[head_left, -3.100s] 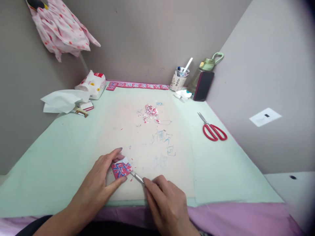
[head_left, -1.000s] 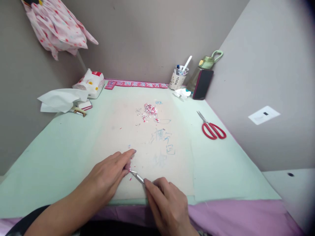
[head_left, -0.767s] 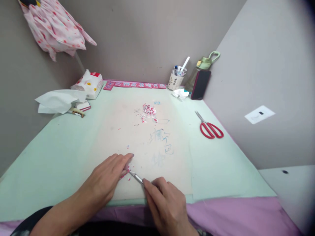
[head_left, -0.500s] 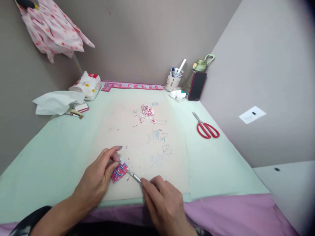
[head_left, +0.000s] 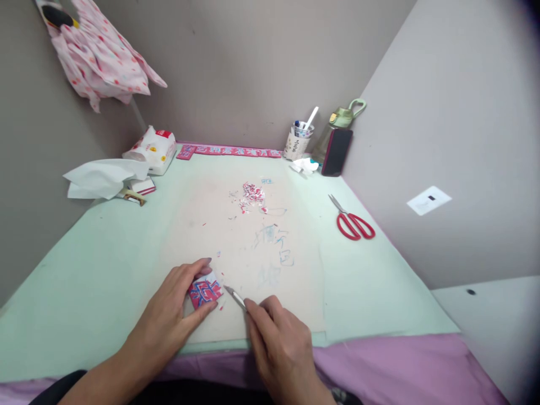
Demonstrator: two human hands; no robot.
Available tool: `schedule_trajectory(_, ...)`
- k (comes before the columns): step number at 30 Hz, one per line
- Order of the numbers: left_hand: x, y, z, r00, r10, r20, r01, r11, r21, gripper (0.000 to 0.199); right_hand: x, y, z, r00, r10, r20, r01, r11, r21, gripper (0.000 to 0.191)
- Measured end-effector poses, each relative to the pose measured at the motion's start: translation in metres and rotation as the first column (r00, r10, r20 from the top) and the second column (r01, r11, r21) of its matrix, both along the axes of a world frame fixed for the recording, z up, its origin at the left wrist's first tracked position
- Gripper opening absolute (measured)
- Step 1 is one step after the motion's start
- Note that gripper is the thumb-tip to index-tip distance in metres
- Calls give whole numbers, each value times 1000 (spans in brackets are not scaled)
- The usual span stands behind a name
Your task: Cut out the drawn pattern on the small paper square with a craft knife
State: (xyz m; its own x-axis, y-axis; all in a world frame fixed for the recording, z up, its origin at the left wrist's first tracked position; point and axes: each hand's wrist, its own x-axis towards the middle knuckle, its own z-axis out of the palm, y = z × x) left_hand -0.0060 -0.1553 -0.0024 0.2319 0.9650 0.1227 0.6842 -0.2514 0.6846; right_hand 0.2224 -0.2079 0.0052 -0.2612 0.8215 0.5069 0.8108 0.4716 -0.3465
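Near the front of the pale board, a small pink square (head_left: 206,291) with blue-outlined marks lies between the thumb and fingers of my left hand (head_left: 175,304), which grips it by its edges. A slim craft knife (head_left: 236,297) is held like a pen in my right hand (head_left: 279,340); its tip sits just right of the square, apart from it. Small pink and white scraps surround the square. Farther back on the board (head_left: 211,225) is a pile of pink and white shavings (head_left: 253,194). Blue pencil marks show on the board's right half.
Red-handled scissors (head_left: 353,225) lie at the right. A row of pink squares (head_left: 236,151) lines the back edge. A pen cup (head_left: 296,140), bottle (head_left: 341,117), phone (head_left: 337,152) and crumpled tissue (head_left: 304,165) stand back right; a tissue pack (head_left: 152,149) lies back left.
The pink square has turned, and my left thumb has moved down to its lower edge, uncovering more of it. The knife tip has drawn slightly away from the square.
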Motion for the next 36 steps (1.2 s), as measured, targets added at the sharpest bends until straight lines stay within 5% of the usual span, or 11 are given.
schedule_trajectory(8,3,1,3,999,-10,-39,14,995,96,52,3,-1,1,998,45,-32,-46,998,-35,25)
schedule_trajectory(36,-9,2,-2,994,7,105,-3,999,-40,47,10,-1,3,988,148,-50,-150,988,-39,26)
